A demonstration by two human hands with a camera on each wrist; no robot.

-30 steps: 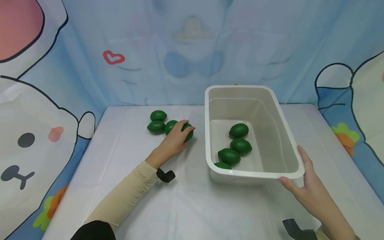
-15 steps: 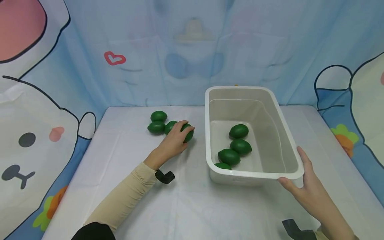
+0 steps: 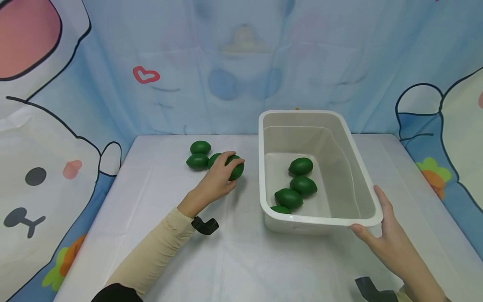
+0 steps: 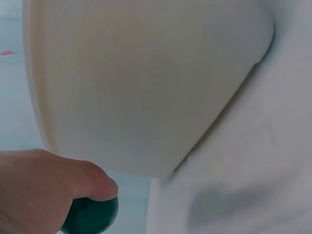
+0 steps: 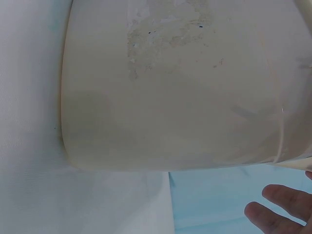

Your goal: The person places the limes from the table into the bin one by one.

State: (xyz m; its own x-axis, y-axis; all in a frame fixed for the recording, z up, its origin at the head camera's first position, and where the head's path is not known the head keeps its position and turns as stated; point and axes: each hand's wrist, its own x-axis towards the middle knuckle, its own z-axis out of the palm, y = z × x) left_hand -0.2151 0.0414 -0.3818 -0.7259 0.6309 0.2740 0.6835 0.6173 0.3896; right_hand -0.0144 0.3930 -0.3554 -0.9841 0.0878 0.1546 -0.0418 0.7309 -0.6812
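In the head view, my left hand [image 3: 211, 182] grips a dark green lime [image 3: 237, 168] between thumb and fingers. That lime [image 4: 92, 215] also shows under the thumb in the left wrist view, its lower part cut off by the frame. Right beside the hand lies another lime [image 3: 213, 159], partly covered by it. My right hand [image 3: 390, 239] holds the near right corner of a white plastic bin [image 3: 320, 220], thumb at the front rim and fingers along the right side. Several limes sit in the bin, among them a lime [image 3: 288, 198] near its left wall.
Two more limes, a back lime [image 3: 200, 147] and a front lime [image 3: 197, 161], lie on the white-covered table [image 3: 234, 260] left of my left hand. A blue cartoon curtain [image 3: 170, 105] hangs behind the table and at both sides.
My left wrist has shifted slightly left and toward me, with the lime still in its grip. The head view has tilted a little. The right hand and bin stay put.
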